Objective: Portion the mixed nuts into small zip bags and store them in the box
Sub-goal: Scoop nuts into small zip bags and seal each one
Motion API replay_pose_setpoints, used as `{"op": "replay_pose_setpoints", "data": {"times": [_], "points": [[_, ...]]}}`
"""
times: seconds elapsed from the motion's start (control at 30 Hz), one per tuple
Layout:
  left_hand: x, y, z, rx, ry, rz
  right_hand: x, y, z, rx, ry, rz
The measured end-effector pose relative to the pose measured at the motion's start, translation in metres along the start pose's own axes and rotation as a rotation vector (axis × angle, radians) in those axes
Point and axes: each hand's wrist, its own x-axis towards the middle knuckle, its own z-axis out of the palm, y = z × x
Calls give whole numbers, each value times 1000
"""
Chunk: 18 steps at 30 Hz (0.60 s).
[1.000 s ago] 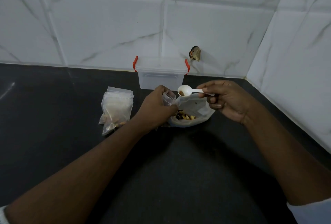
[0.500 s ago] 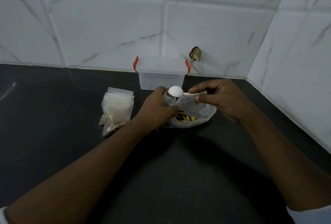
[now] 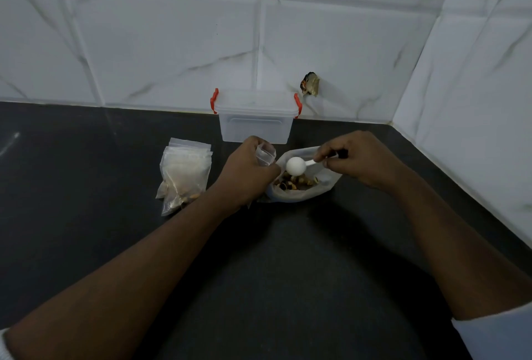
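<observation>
Toward the counter (image 3: 288,287) back edge, right of middle: spoon (image 3: 295,166) over nut bag (image 3: 325,184).
Left hand (image 3: 244,175) curls round small zip bag (image 3: 265,155), its top poking up; right hand (image 3: 362,161) pinches the spoon handle, long axis left-right, bowl's rounded back up, above mixed nuts (image 3: 293,182). Box (image 3: 254,126), lid on, stands against the back edge; filled zip bags (image 3: 184,175) lie left. Black counter, white marbled wall tiles (image 3: 172,43).

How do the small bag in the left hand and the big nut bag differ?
The left hand grips the small bag; the big bag lies open on the counter. Nuts show in the big bag, none in the small bag's visible part. Both are translucent plastic.
</observation>
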Motion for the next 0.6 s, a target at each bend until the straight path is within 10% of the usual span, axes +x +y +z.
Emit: {"op": "replay_pose_setpoints", "data": {"times": [0.6], "points": [[-3, 6, -1, 72, -32, -28, -3, -16, -8, -7, -7, 123]]}}
